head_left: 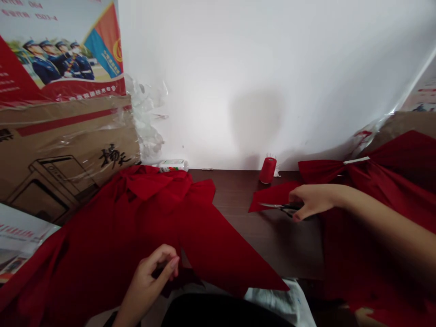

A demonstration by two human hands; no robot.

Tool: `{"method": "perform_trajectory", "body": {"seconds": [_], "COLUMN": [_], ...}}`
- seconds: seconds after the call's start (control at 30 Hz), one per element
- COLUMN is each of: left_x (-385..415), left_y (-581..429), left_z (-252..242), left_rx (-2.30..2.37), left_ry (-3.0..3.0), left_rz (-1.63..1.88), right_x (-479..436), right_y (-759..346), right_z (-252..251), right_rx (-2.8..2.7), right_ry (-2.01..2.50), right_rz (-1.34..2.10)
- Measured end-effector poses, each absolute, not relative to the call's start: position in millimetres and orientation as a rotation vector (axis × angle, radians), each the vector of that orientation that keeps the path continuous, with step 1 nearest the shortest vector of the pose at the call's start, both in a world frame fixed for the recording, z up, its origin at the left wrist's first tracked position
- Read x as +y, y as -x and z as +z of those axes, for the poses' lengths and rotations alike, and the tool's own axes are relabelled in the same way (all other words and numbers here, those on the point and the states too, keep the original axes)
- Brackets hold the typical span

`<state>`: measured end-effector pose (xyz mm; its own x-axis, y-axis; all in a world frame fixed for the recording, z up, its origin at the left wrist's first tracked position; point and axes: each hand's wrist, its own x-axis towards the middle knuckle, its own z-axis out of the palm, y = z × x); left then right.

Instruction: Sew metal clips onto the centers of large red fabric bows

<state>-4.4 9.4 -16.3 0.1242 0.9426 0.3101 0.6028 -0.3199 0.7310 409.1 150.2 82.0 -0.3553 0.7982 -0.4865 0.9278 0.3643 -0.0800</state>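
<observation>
At ten o'clock, a glossy red, white and blue poster (61,50) hangs on the wall. Near its top edge, small dark red print (35,4) appears to show the digits 064, with a blurred line below ending in what may be 1031-4. Its other lines are too small to read. At nine o'clock, a brown cardboard box (68,136) carries two large black brush-style Chinese characters (114,156), apparently 扬天. The labelled white tube (173,165) at twelve o'clock and the red-printed leaflet (20,236) at eight o'clock are illegible.
</observation>
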Motion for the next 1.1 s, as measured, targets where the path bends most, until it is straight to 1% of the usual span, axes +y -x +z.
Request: {"method": "perform_trajectory", "body": {"seconds": [0.1, 0.23, 0.3, 0.47, 0.57, 0.63, 0.73, 0.87, 1.0, 1.1], "left_x": [10.6, 9.8, 8.6, 8.9, 12.6, 16.3, 22.8, 32.1, 42.2, 53.5], "left_y": [2.6, 4.8, 6.0, 9.8, 15.9, 20.1, 24.4, 26.9, 31.4, 38.6], "left_z": [-16.3, -16.6, -16.3, -10.8, -5.3, -0.7, 8.2, 19.6, 28.8, 37.2], "left_rx": [1.465, 1.480, 1.494, 1.556, 1.626, 1.684, 1.751, 1.826, 1.873, 2.027], "left_ry": [-1.996, -1.987, -1.978, -2.006, -2.069, -2.125, -2.233, -2.381, -2.509, -2.582], "left_rz": [1.048, 1.022, 1.009, 0.991, 0.998, 1.020, 1.007, 0.867, 0.749, 0.737], "right_x": [124.9, 89.0, 78.4, 88.8, 109.4, 123.5, 142.6, 162.4, 173.4, 174.9], "right_y": [-397.8, -381.7, -383.2, -424.4, -455.6, -469.7, -477.7, -475.5, -473.8, -473.9], "right_z": [103.8, 115.3, 114.5, 96.7, 77.0, 63.5, 46.5, 26.4, 5.0, -5.9], "right_rx": [2.189, 2.203, 2.267, 2.341, 2.327, 2.283, 2.196, 2.203, 2.251, 2.252], "right_ry": [-1.413, -1.273, -1.310, -1.714, -1.823, -1.938, -2.134, -2.199, -2.214, -2.241], "right_rz": [-0.675, -0.772, -0.770, -0.600, -0.545, -0.409, -0.085, 0.136, 0.192, 0.203]}}
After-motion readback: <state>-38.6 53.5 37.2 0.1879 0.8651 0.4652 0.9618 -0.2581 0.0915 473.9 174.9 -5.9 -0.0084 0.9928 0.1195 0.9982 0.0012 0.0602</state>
